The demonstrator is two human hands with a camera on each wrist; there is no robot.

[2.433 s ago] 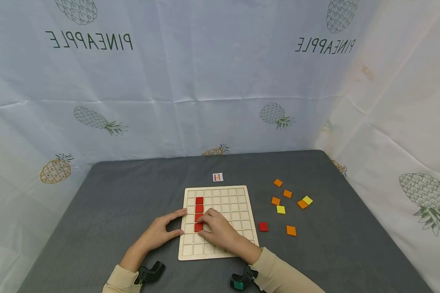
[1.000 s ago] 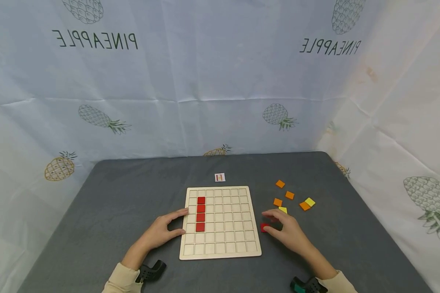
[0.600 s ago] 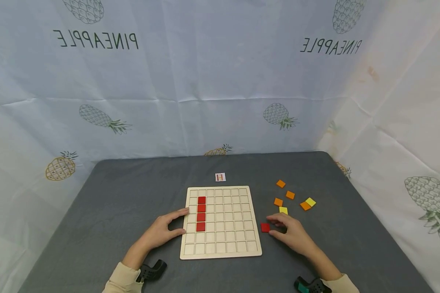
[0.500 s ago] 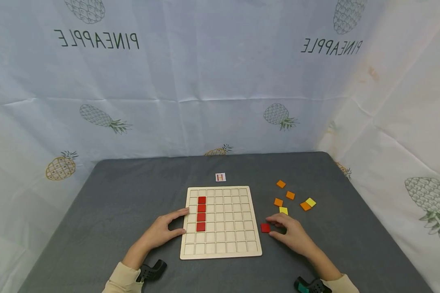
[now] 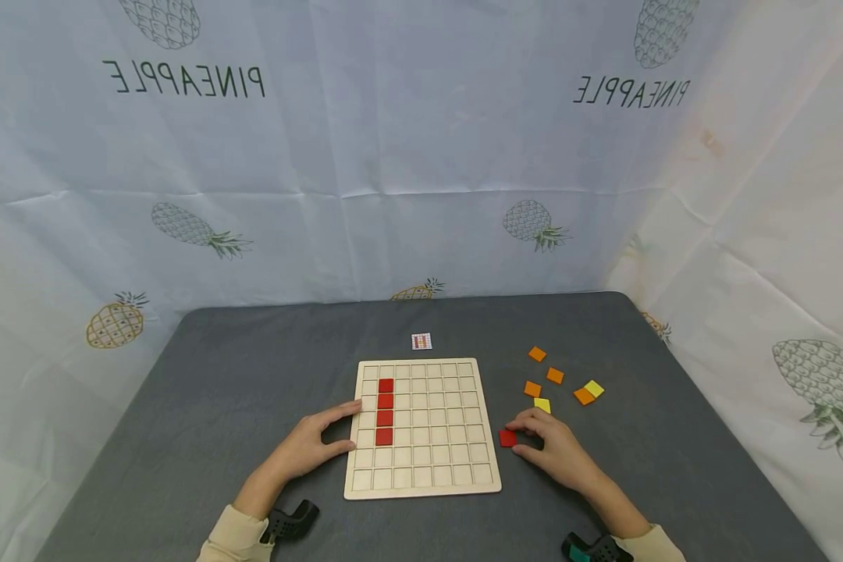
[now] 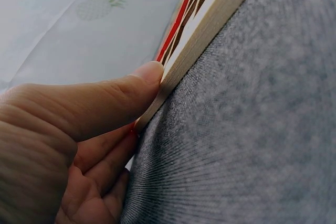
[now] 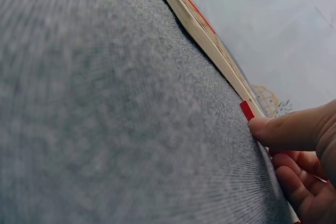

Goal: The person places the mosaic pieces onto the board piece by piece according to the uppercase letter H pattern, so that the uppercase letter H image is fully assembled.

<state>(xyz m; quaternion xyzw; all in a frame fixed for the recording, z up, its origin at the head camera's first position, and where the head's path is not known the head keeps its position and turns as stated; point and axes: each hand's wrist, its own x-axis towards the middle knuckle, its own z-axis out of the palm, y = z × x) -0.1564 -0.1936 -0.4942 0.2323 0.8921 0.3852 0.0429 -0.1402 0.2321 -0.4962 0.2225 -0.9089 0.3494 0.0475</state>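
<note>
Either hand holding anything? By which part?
Right hand appears to pinch the loose red tile by its right end. Left hand touches the left edge of the board.

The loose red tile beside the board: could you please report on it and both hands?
Left hand touching left edge of board. Right hand appears to pinch loose red tile, right of board. No obstacle visible between tile and board.
</note>
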